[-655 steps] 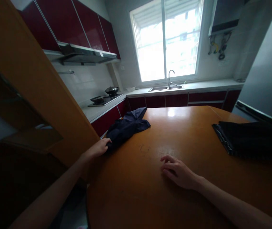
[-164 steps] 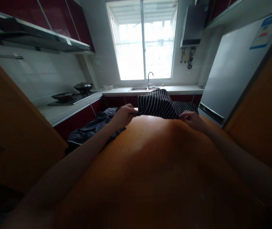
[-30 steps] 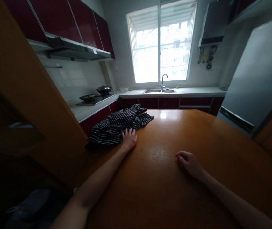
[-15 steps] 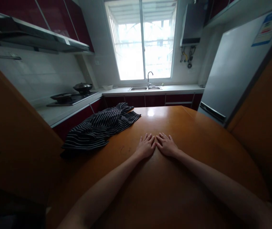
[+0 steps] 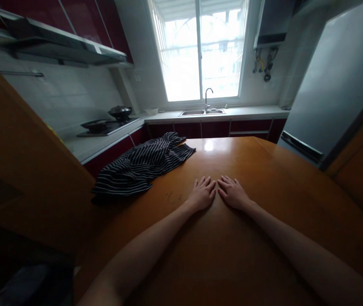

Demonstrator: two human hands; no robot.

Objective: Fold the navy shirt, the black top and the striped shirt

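My left hand point(image 5: 202, 194) lies flat on the wooden table point(image 5: 251, 255), palm down, fingers spread and pointing away from me. Beside it, a narrow gap apart, my right hand point(image 5: 233, 193) rests the same way. Neither holds anything. To the left of my left hand, a black garment with white stripes point(image 5: 143, 163) lies rumpled along the table's left edge, and part of it hangs over. A few small dark marks show on the tabletop between the garment and my left hand.
Beyond the table runs a white counter point(image 5: 248, 111) with a sink point(image 5: 193, 113) and a tap point(image 5: 206, 100) under the window. Pans, one a lidded wok point(image 5: 120, 112), stand on the stove point(image 5: 111, 127) at left. A fridge point(image 5: 337, 85) stands at right.
The view has turned slightly left, so everything appears shifted to the right. My hands stay flat on the table, and the garment has not moved.
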